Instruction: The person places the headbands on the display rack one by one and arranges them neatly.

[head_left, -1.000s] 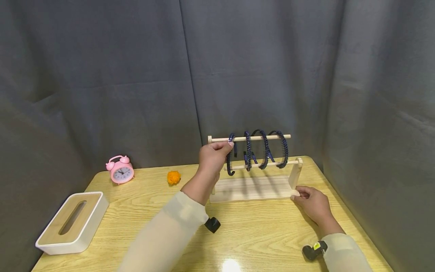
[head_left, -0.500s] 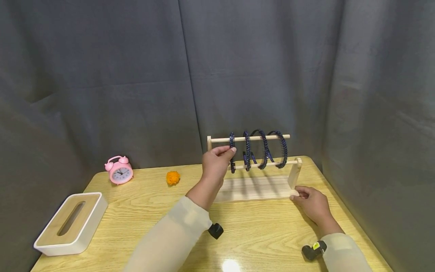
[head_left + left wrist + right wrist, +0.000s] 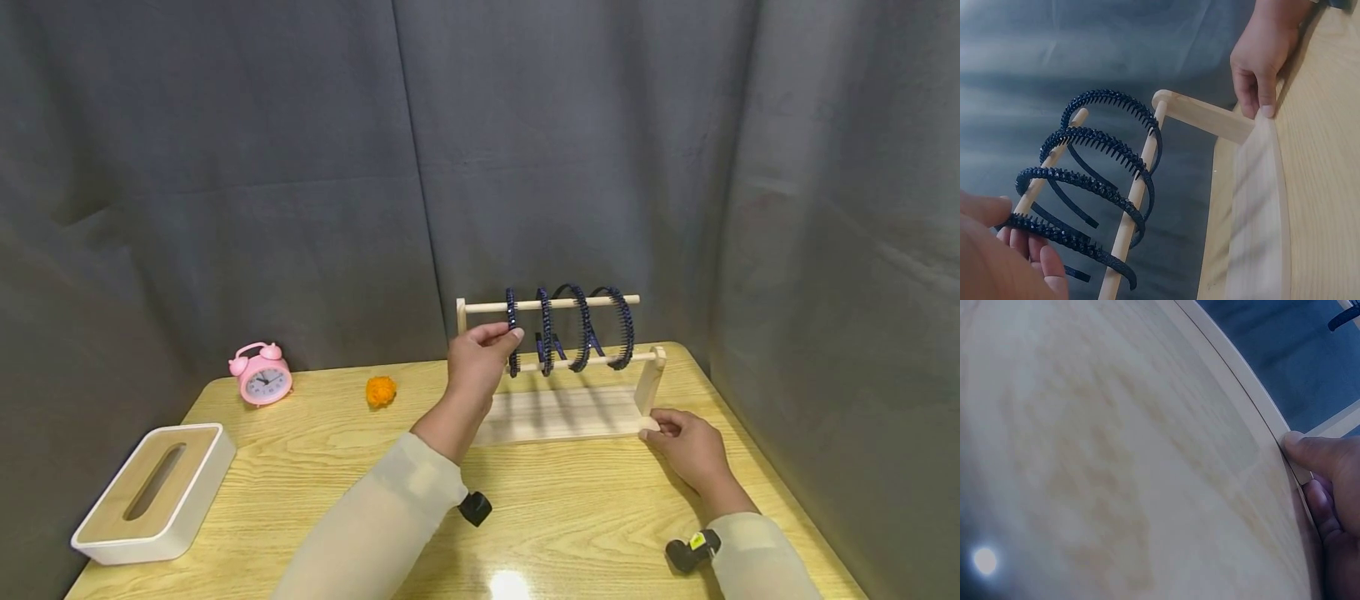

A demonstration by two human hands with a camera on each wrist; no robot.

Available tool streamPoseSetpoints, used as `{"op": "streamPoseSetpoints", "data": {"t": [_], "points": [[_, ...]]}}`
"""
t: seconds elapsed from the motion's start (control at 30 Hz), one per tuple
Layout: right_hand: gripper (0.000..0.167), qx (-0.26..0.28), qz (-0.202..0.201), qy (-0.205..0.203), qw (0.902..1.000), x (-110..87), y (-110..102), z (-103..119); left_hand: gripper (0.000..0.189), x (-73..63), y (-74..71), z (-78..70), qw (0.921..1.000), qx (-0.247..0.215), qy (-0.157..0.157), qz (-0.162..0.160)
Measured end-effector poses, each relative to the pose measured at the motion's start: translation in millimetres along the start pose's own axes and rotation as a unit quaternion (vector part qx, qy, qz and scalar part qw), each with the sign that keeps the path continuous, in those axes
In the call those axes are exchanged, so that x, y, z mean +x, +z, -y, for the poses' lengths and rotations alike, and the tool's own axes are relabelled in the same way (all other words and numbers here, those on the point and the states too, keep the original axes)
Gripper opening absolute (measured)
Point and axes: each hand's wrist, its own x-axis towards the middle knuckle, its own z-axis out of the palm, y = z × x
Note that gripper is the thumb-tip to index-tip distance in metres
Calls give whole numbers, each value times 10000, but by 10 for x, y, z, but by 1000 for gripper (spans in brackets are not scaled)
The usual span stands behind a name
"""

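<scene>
A wooden headband rack (image 3: 566, 415) with two horizontal rods stands toward the back right of the table. Several dark blue beaded headbands with comb teeth hang across its rods. My left hand (image 3: 480, 358) pinches the leftmost headband (image 3: 1066, 236) between thumb and fingers; this headband lies across both rods. The neighbouring headband (image 3: 1079, 177) hangs apart from it, further along the rods. My right hand (image 3: 690, 450) grips the right front corner of the rack's base, thumb on its edge, as the right wrist view shows. The rack's left end is partly hidden behind my left hand.
A pink alarm clock (image 3: 265, 379) and an orange fluffy ball (image 3: 380, 391) sit at the back left of the wooden table (image 3: 322, 475). A white tissue box (image 3: 197, 492) with a wooden lid is at the left edge. Grey curtains (image 3: 300, 167) enclose the back and sides.
The leftmost headband has shifted slightly right and swung from a tilt to lie against both rods. My left hand moved a little right and down with it. My right hand stayed on the base.
</scene>
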Motion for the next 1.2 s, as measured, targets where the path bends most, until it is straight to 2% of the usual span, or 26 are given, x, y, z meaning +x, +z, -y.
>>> {"op": "streamPoseSetpoints", "data": {"t": [0.27, 0.5, 0.63, 0.73, 0.8, 0.83, 0.93, 1.03, 1.1, 1.2], "points": [[57, 2, -2, -31, 10000, 4, -4, 0, 29, 3, -22, 9, 9999, 7, -65, 84], [56, 46, 90, -69, 9999, 44, 49, 25, 35, -16, -119, 31, 9997, 95, -108, 205], [56, 20, 97, -150, 9998, 71, 94, 13, 49, -72, -210, 98, 9980, 412, 33, 481], [56, 11, 112, -183, 9998, 91, 117, 11, 58, -162, -293, 162, 9935, 916, 333, 589], [57, 1, 135, -189, 9997, 104, 115, 14, 61, -247, -356, 212, 9859, 1440, 635, 563], [57, -4, 141, -193, 9997, 112, 110, 14, 61, -295, -391, 242, 9797, 1751, 815, 530], [58, -59, 159, -215, 9996, 127, 87, -8, 62, -453, -515, 352, 9546, 2657, 1264, 469], [60, -126, 171, -220, 9995, 107, 60, -82, 67, -563, -674, 500, 9285, 3361, 1510, 454], [61, -149, 188, -209, 9995, 85, 46, -139, 72, -584, -812, 600, 9143, 3688, 1606, 473], [64, -163, 239, -208, 9994, 55, 8, -211, 81, -541, -1049, 727, 8955, 4057, 1766, 474]]}}
